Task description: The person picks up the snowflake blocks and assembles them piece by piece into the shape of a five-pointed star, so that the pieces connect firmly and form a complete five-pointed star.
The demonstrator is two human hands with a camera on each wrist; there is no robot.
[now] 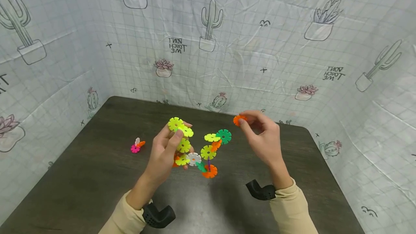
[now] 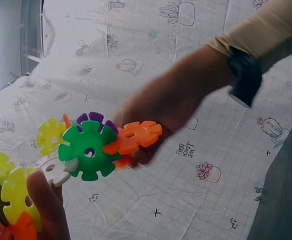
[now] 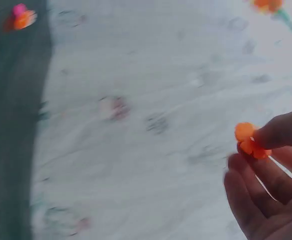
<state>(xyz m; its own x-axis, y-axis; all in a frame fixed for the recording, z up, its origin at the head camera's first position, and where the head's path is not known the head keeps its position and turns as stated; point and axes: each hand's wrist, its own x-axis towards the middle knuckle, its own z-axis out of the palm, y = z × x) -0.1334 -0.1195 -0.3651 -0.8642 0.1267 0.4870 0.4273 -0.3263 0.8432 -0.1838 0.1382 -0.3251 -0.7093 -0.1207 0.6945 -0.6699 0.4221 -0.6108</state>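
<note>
My left hand (image 1: 163, 151) grips a chain of notched plastic building discs (image 1: 208, 152), slotted together in yellow, orange, white, green and purple. Its thumb presses on the yellow discs, and the chain's free end curves to the right, with a green disc (image 1: 223, 137) at its upper tip. Apart from the chain, to its right, my right hand (image 1: 264, 140) pinches an orange notched disc (image 1: 238, 120) between thumb and fingers. In the right wrist view the orange piece (image 3: 245, 131) looks like two orange discs set at an angle, partly covered by the thumb.
A small cluster of pink, orange and white discs (image 1: 135, 148) lies on the dark wooden table (image 1: 97, 176), left of my left hand. A pale cloth (image 1: 240, 60) printed with cacti hangs around the table's back and sides.
</note>
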